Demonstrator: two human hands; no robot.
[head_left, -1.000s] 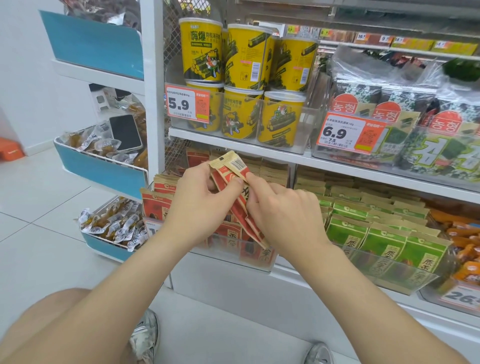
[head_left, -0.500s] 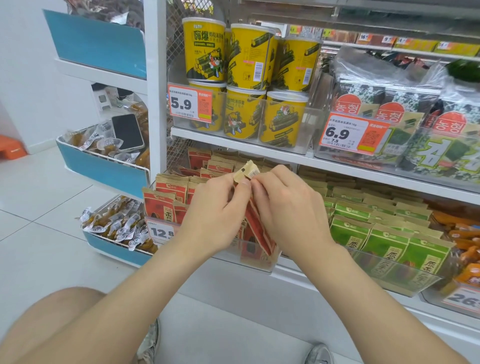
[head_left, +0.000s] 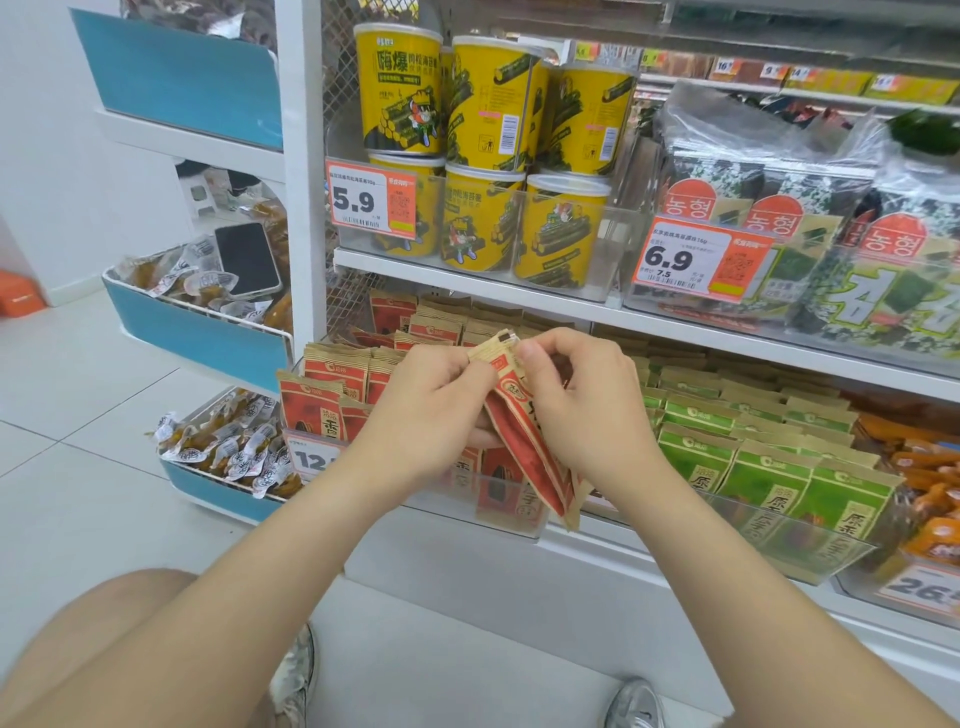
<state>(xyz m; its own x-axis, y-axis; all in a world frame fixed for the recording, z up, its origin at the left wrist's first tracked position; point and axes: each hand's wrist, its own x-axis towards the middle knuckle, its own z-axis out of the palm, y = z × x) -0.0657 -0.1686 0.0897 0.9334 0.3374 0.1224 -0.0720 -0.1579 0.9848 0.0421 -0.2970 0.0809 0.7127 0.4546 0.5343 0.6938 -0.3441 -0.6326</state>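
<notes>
A small stack of red-and-tan snack packets (head_left: 524, 447) is held edge-on in front of the lower shelf. My left hand (head_left: 431, 410) grips the stack from the left, fingers curled behind it. From the right, my right hand (head_left: 576, 400) pinches the packets' tan top edge with thumb and fingers. More of the same red packets (head_left: 332, 374) stand in rows in a clear bin (head_left: 509, 514) just behind and below the hands.
Green packets (head_left: 753, 467) fill the neighbouring clear bin. Yellow canisters (head_left: 483, 156) and seaweed bags (head_left: 831, 234) sit on the shelf above. Left, blue-fronted wire baskets (head_left: 202, 338) hold wrapped snacks and a black phone (head_left: 248, 260). White tiled floor lies below.
Both hands with the packets have lowered toward the red-packet bin. The stack has turned more edge-on, and my right hand's fingers have shifted up to its top edge.
</notes>
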